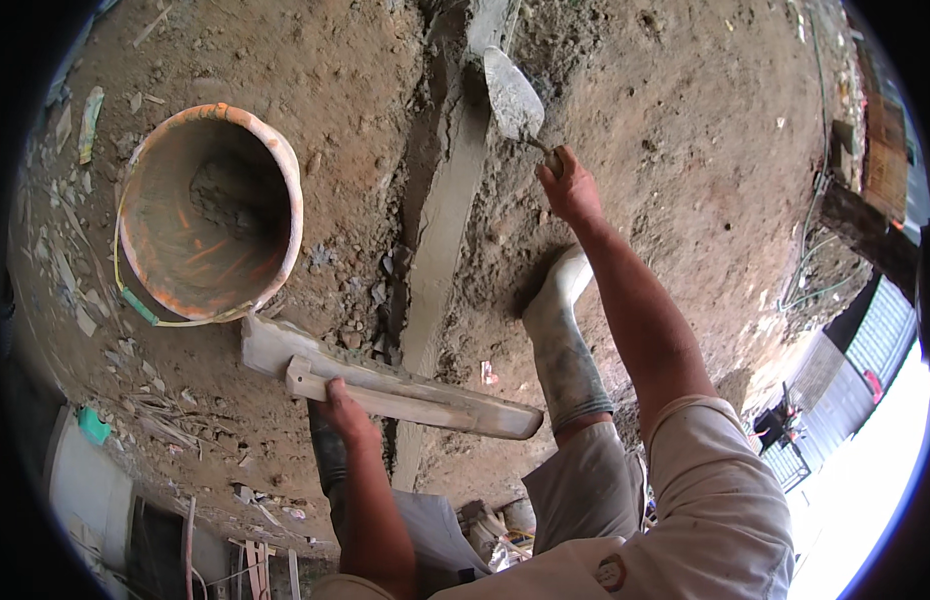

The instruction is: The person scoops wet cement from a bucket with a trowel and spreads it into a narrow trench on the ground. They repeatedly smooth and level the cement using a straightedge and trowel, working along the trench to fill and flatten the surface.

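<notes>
Right fingers (564,160) gripping crusted trowel (515,95), left fingers (337,393) gripping long board (410,395), smooth mortar (445,245)

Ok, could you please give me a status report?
Right hand grips masonry trowel, blade near mortar strip. Left hand holds long wooden float, hiding part of strip. Bucket close to float's left end.

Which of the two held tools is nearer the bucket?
The long flat board in the left hand: one end appears close by the bucket. The leaf-shaped trowel in the right hand is farther off.
</notes>
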A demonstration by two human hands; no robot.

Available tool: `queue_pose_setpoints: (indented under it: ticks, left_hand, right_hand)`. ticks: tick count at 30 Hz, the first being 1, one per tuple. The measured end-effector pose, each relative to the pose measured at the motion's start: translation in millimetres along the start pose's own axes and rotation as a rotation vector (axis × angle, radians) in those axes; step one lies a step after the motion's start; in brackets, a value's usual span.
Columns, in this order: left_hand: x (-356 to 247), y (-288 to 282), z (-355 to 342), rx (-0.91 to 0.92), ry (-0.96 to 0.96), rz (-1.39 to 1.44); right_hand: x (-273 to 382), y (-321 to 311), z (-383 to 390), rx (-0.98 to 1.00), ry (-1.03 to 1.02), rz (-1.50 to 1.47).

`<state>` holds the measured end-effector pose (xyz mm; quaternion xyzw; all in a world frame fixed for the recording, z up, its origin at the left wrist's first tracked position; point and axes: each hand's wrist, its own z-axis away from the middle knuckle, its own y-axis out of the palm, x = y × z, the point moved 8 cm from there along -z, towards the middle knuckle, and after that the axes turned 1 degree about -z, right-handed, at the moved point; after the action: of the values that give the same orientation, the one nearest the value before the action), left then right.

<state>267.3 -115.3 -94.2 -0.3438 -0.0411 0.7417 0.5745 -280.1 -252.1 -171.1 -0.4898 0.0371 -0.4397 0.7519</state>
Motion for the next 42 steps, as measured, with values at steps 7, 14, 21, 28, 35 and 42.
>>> queue_pose_setpoints:
  ticks: [7, 14, 21, 28, 35, 42]
  left_hand:
    - [-4.0, 14.1, 9.2, 0.008, -0.010, -0.036]
    - [-5.5, 11.9, 8.5, 0.017, 0.000, 0.003]
    - [-13.3, 18.5, 13.2, 0.022, 0.009, -0.007]
    - [-22.9, 14.5, 14.2, -0.010, 0.045, 0.000]
    - [-29.5, 13.2, 12.0, -0.023, 0.026, 0.102]
    - [-35.4, 4.0, 0.2, 0.019, 0.051, 0.201]
  right_hand:
    - [-26.9, 51.9, 14.7, 0.235, -0.041, 0.186]
    - [-29.7, 48.7, 48.4, 0.334, -0.274, 0.420]
    - [8.5, -33.5, -99.4, 0.129, -0.190, 0.388]
    - [8.3, 1.7, -39.6, 0.278, -0.115, 0.289]
    - [7.4, 35.1, 118.8, 0.491, -0.208, 0.418]
    - [204.1, -65.4, 136.4, 0.178, -0.703, 0.162]
